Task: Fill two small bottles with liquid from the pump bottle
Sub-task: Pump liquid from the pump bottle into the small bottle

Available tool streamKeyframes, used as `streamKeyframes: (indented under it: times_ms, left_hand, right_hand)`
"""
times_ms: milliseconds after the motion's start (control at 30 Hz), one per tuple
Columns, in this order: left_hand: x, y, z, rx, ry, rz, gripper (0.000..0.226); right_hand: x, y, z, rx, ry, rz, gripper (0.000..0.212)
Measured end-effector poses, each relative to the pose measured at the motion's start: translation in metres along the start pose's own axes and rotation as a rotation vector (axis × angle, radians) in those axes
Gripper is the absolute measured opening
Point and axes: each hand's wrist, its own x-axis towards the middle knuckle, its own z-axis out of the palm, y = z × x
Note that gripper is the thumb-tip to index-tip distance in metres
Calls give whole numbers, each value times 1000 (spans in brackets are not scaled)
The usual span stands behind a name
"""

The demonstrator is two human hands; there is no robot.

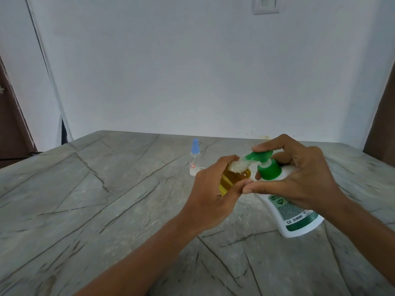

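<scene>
Left hand [210,190]: fingers wrapped around small clear bottle of amber liquid [233,178], tilted, open mouth against green pump spout. Right hand [299,178]: closed on white plastic pump bottle with green collar and printed label [292,212]; one fingertip [259,148] on top of green pump head [259,156], thumb low at bottle shoulder, touching left fingers. Pump bottle leaning, base on grey veined stone tabletop [96,199]. Second small clear bottle with pale blue spray cap [195,160]: upright at 11 o'clock from the hands, near, untouched. White wall [192,71] at 12 o'clock.
</scene>
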Motion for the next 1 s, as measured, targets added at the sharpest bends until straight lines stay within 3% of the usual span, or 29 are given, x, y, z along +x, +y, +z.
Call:
streamKeyframes:
  times_ms: [133, 400, 567, 1000]
  left_hand:
    - [0, -2, -1, 7, -5, -1, 47]
    - [2, 0, -2, 21, 12, -19, 52]
    - [3, 0, -2, 18, 20, -22, 53]
    - [1, 1, -3, 5, 23, -3, 47]
  right_hand:
    - [1, 1, 1, -16, -15, 2, 65]
    - [-2, 4, 3, -51, -53, 12, 88]
    - [-1, 6, 2, -68, -63, -20, 76]
    - [-1, 1, 4, -49, 8, -43, 69]
